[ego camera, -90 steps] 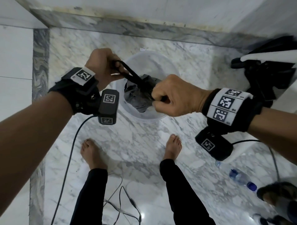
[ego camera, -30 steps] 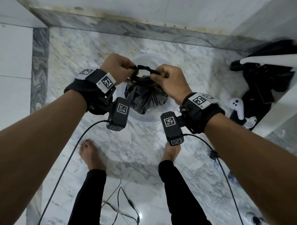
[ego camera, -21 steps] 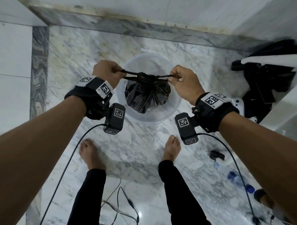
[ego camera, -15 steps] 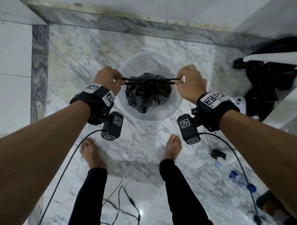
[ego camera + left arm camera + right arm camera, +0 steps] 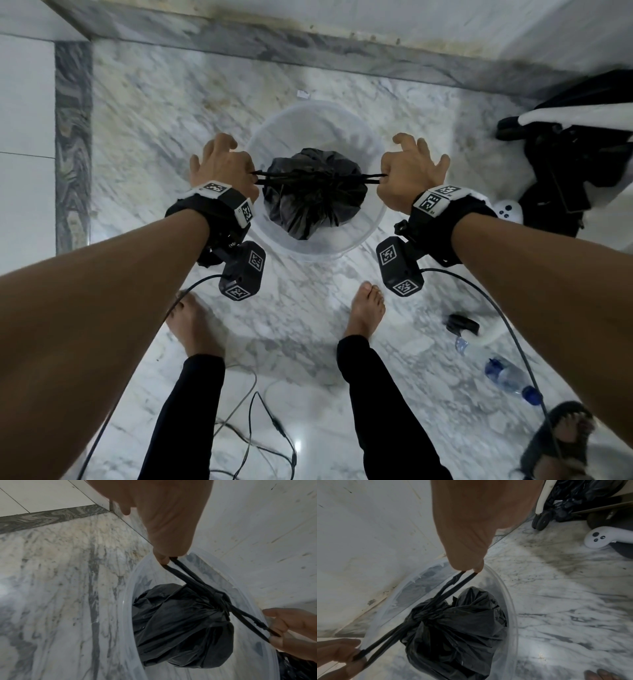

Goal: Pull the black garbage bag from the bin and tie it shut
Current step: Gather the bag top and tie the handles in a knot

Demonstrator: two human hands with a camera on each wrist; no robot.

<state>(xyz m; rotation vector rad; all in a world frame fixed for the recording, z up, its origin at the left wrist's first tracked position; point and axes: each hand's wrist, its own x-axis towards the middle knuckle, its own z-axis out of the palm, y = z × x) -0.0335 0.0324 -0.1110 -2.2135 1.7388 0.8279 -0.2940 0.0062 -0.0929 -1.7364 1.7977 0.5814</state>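
The black garbage bag (image 5: 313, 202) hangs bunched inside the translucent round bin (image 5: 310, 126) on the marble floor. Its neck is gathered into a knot (image 5: 313, 178) with thin black tie strands running out sideways, pulled taut. My left hand (image 5: 239, 171) pinches the left strands at the bin's left rim, its other fingers spread. My right hand (image 5: 390, 178) pinches the right strands at the right rim in the same way. The left wrist view shows the knot (image 5: 219, 599) above the bag (image 5: 180, 628). The right wrist view shows the bag (image 5: 453, 635) within the bin's rim (image 5: 510, 601).
The bin stands near a wall corner. My bare feet (image 5: 364, 308) are just in front of it, with cables behind them. To the right lie a white controller (image 5: 508, 214), black bags and gear (image 5: 565, 164), a water bottle (image 5: 507, 371) and another person's sandalled foot (image 5: 561, 435).
My hands have moved apart from the middle of the bag to the bin's sides. The strands have gone from a loose loop to taut lines, and the knot has drawn tight.
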